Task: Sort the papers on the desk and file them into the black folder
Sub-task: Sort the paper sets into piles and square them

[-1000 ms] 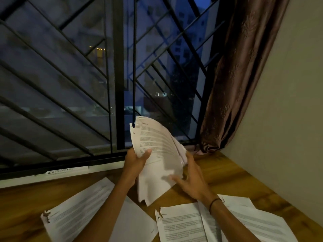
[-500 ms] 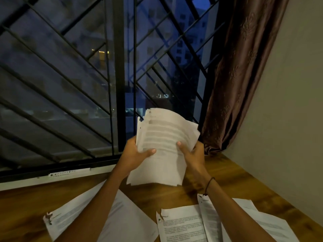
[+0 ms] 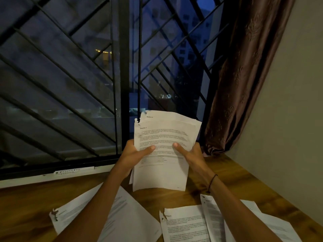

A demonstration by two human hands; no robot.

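- Both hands up: left hand and right hand each pinch the paper stack, thumbs on the front sheet, above the desk's far edge.
- Tap the stack square before laying it down.
- Loose sheets wait along the near edge; no black folder in sight.

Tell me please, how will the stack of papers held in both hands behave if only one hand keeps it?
The stack of papers would probably flop, since thin loose sheets already fan apart at the top. Some sheets may slip out: the torn corners suggest nothing binds them. It looks light; the left hand and right hand merely pinch it.
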